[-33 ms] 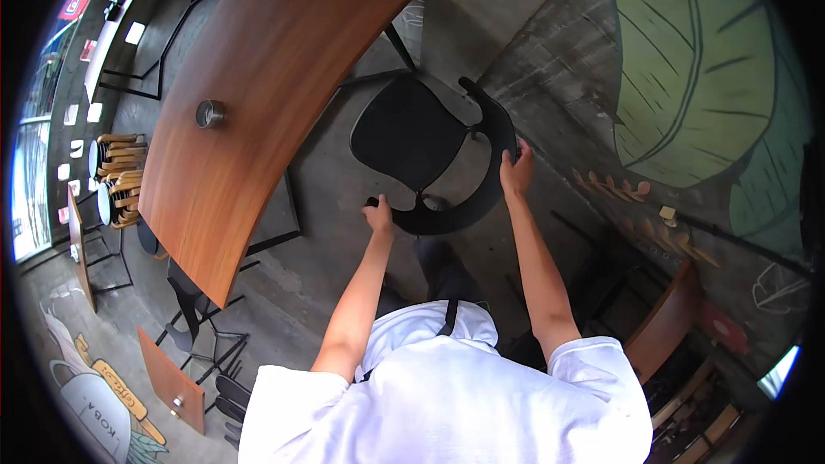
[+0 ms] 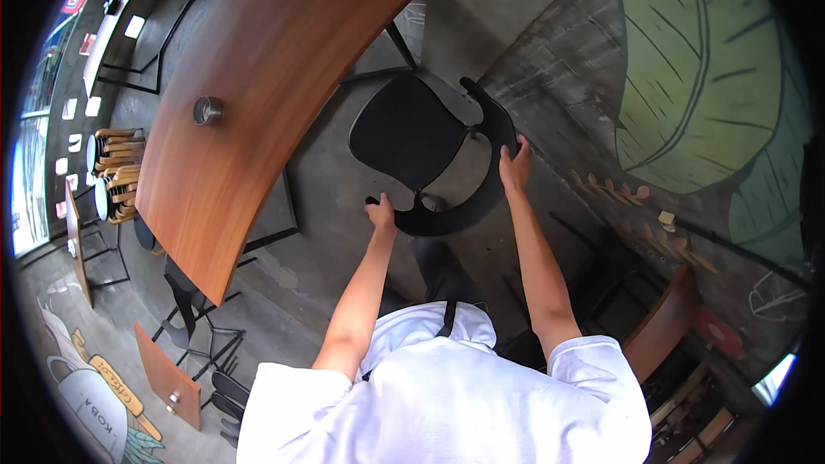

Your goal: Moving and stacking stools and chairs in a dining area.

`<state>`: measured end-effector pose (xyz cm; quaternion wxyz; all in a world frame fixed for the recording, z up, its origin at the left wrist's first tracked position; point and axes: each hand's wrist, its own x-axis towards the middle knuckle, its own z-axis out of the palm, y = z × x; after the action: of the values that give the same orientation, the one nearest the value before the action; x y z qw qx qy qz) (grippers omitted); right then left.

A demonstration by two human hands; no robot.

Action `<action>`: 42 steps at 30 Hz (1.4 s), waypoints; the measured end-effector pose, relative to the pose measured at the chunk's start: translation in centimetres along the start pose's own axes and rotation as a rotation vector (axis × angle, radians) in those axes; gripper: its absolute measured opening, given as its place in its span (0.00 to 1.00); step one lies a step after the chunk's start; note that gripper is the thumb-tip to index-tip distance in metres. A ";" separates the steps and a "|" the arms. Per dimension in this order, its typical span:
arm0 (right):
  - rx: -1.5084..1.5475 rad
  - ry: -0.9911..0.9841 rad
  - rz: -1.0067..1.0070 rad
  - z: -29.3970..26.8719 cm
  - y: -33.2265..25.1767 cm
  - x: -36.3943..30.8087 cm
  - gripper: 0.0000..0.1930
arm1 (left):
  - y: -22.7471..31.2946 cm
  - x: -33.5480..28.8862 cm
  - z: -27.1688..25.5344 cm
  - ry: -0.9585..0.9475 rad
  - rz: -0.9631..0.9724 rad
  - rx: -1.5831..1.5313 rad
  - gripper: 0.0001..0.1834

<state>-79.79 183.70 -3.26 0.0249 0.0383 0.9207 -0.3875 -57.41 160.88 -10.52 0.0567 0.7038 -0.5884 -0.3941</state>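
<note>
A black chair (image 2: 405, 131) with a rounded seat and a curved backrest stands in front of me. The backrest is on my side and the seat points toward the table. My left hand (image 2: 381, 212) is closed around the left end of the backrest. Higher up, on the right side of the same curve, my right hand (image 2: 516, 167) grips the backrest, thumb on the inner side. Most of the chair's legs are hidden beneath the seat. Beyond the chair lies a long brown wooden table (image 2: 258, 103) with black metal legs.
A small dark round cup or ashtray (image 2: 208, 111) sits on the table. To the right runs a grey wall with a painted green leaf (image 2: 705, 60). Stools with wooden legs (image 2: 119, 150) stand at the far left. Smaller wooden tables (image 2: 169, 374) and dark chairs are behind me.
The view has shifted very slightly. Both hands keep their hold on the chair, which has hardly moved.
</note>
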 end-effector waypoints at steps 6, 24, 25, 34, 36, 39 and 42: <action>-0.345 -0.262 0.166 0.8 -0.3 8.0 0.27 | 2.5 -4.4 2.7 0.155 -0.085 -0.010 0.24; -0.679 -0.666 0.097 7.3 -6.5 16.0 0.21 | 3.9 -3.5 2.2 0.186 -0.039 0.044 0.17; -0.702 -0.641 0.090 7.2 -6.4 16.2 0.20 | 4.0 -3.6 2.4 0.189 -0.034 0.064 0.17; -0.783 -0.601 0.060 7.2 -4.7 16.7 0.23 | 4.0 -4.0 2.4 0.157 -0.030 0.063 0.16; -0.803 -0.591 0.042 7.2 -4.5 16.5 0.23 | 4.1 -4.2 2.4 0.136 -0.044 0.037 0.16; -0.777 -0.527 0.003 7.2 -5.5 15.0 0.22 | 3.2 -3.8 2.0 0.174 -0.054 0.040 0.15; -0.770 -0.509 0.009 6.1 -5.9 13.6 0.22 | 2.0 -3.7 1.6 0.132 -0.045 -0.039 0.16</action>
<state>-93.73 175.92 -4.31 0.2645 -0.0661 0.9620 -0.0144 -60.00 164.13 -8.69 0.1000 0.7400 -0.5596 -0.3594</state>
